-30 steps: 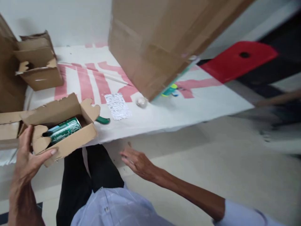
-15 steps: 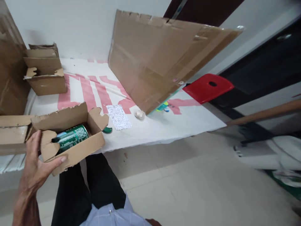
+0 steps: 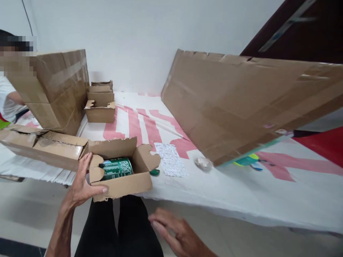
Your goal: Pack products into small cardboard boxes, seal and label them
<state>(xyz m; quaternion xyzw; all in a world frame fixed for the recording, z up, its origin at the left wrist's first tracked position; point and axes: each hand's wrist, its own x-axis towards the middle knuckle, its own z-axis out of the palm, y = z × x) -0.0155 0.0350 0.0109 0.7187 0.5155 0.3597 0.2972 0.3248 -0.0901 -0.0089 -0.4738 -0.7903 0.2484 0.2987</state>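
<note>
A: Left hand (image 3: 83,182)?
B: Still clasped round the near-left corner of the small open box (image 3: 125,186), with thumb along the front wall and fingers up the side flap. Same hold as a second ago.
A: And the green can (image 3: 116,168)?
B: Lying on its side inside that box, at the near edge of the worktop (image 3: 241,200). Not shifted.
A: Right hand (image 3: 174,232)?
B: Out of view half a second ago, now back, low beside the knees and below the worktop edge. Open, loose-fingered, grasping nothing, blurred. Well apart from the box.
A: Meaning?
B: Probably steadied one-handed only, and not yet touched inside.
A: Around it?
B: Green-handled thing (image 3: 154,172) just beside the right flap, then a printed sheet (image 3: 170,164). Behind, a big cardboard panel (image 3: 235,107), tilted. Far left, another person's sleeve (image 3: 9,103).
</note>
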